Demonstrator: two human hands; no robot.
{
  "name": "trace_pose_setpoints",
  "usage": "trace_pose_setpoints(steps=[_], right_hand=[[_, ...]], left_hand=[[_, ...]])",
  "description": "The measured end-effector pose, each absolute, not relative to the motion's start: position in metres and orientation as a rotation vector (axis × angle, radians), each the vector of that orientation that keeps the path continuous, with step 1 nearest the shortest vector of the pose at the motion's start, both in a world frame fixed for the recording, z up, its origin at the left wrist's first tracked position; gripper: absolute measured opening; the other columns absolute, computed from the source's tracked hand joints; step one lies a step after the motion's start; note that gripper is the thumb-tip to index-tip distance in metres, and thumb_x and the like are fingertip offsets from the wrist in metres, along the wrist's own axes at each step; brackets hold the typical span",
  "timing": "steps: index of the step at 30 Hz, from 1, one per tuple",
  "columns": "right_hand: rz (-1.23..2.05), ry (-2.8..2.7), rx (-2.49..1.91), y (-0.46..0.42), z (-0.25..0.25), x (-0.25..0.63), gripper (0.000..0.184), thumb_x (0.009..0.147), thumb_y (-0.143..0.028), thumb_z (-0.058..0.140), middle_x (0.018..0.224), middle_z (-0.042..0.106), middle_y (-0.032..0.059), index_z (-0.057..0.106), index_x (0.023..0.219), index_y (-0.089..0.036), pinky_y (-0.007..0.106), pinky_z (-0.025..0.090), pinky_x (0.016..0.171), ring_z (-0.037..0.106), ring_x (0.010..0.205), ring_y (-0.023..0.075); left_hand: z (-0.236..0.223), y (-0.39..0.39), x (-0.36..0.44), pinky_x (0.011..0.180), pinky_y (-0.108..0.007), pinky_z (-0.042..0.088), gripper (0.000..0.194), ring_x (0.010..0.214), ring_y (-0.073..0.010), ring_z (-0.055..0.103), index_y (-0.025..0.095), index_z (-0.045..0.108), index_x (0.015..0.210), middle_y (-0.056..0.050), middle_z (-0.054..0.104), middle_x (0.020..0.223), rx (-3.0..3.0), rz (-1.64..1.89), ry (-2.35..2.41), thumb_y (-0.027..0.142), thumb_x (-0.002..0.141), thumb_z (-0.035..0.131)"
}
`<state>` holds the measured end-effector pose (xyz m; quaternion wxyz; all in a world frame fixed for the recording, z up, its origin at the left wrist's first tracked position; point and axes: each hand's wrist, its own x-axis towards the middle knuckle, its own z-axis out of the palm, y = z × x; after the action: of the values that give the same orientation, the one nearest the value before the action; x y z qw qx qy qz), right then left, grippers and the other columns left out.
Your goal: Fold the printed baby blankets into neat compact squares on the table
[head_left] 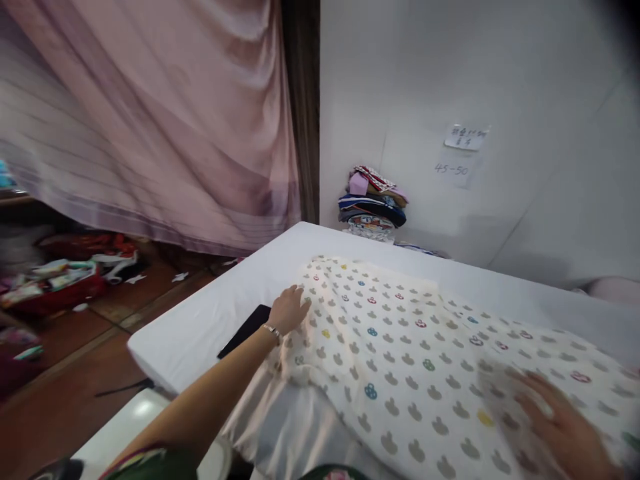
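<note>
A white cloth (pixel 400 357) printed with grey rabbit heads and small coloured figures lies spread over the white-covered table, its near edge hanging down with some folds. My left hand (pixel 289 311), with a bracelet at the wrist, rests at the cloth's left edge, palm down, thumb apart from the fingers. Over the right part of the cloth is my right hand (pixel 563 420), smeared by motion, its fingers apart and nothing visible in them. Whether it touches the cloth cannot be made out. A flat black object (pixel 245 331) lies beside my left forearm.
The white table (pixel 265 263) stands near a wall (pixel 400 87) bearing paper notes (pixel 465 138). A stack of folded fabric (pixel 373 200) sits behind its far edge. A pink curtain (pixel 220 120) hangs at the left. Cluttered goods, including a red container (pixel 60 297), lie on the floor.
</note>
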<state>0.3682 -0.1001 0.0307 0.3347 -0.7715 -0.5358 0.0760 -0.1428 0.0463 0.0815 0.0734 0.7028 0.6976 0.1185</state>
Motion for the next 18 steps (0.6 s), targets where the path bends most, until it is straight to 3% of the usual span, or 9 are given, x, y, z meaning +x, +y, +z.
trace_pose_setpoints(steps=[3, 6, 9, 12, 18], right_hand=[[0.474, -1.749, -1.738, -0.053, 0.03, 0.287, 0.042, 0.077, -0.057, 0.046, 0.131, 0.052, 0.0038, 0.064, 0.107, -0.032, 0.04, 0.059, 0.064, 0.046, 0.122, 0.0325], [0.5, -2.021, -1.57, -0.021, 0.042, 0.212, 0.045, 0.085, -0.05, 0.039, 0.138, 0.045, 0.0029, 0.058, 0.12, -0.03, 0.035, 0.057, 0.077, 0.041, 0.127, 0.0273], [0.367, -2.204, -1.512, 0.005, 0.042, 0.175, 0.048, 0.089, -0.048, 0.036, 0.143, 0.039, 0.0039, 0.049, 0.131, -0.027, 0.043, 0.041, 0.101, 0.034, 0.132, 0.0254], [0.2, -2.32, -1.601, 0.024, 0.018, 0.173, 0.052, 0.089, -0.048, 0.038, 0.144, 0.037, 0.0072, 0.046, 0.133, -0.024, 0.054, 0.027, 0.107, 0.03, 0.134, 0.0298], [0.033, -2.388, -1.619, 0.03, -0.022, 0.185, 0.051, 0.091, -0.048, 0.033, 0.149, 0.025, 0.0032, 0.04, 0.138, -0.028, 0.053, 0.023, 0.108, 0.023, 0.136, 0.0286]], left_hand=[[0.08, 0.088, -0.144, 0.093, -0.039, 0.037, 0.041, 0.119, -0.0277, 0.046, 0.015, 0.051, 0.118, -0.016, 0.05, 0.128, 1.951, 0.304, 2.188, 0.038, 0.086, 0.041], [0.075, 0.128, -0.142, 0.089, -0.039, 0.039, 0.042, 0.114, -0.0279, 0.05, 0.013, 0.053, 0.116, -0.018, 0.053, 0.124, 1.822, 0.309, 2.253, 0.039, 0.089, 0.035], [0.07, 0.164, -0.14, 0.085, -0.039, 0.041, 0.046, 0.112, -0.0291, 0.053, 0.011, 0.053, 0.116, -0.021, 0.055, 0.12, 1.68, 0.325, 2.312, 0.041, 0.09, 0.03], [0.065, 0.193, -0.139, 0.083, -0.038, 0.042, 0.05, 0.113, -0.0299, 0.052, 0.009, 0.053, 0.117, -0.023, 0.057, 0.118, 1.575, 0.344, 2.353, 0.043, 0.09, 0.028], [0.062, 0.234, -0.141, 0.075, -0.035, 0.043, 0.045, 0.098, -0.031, 0.06, 0.004, 0.058, 0.106, -0.024, 0.062, 0.106, 1.537, 0.294, 2.32, 0.039, 0.078, 0.055]])
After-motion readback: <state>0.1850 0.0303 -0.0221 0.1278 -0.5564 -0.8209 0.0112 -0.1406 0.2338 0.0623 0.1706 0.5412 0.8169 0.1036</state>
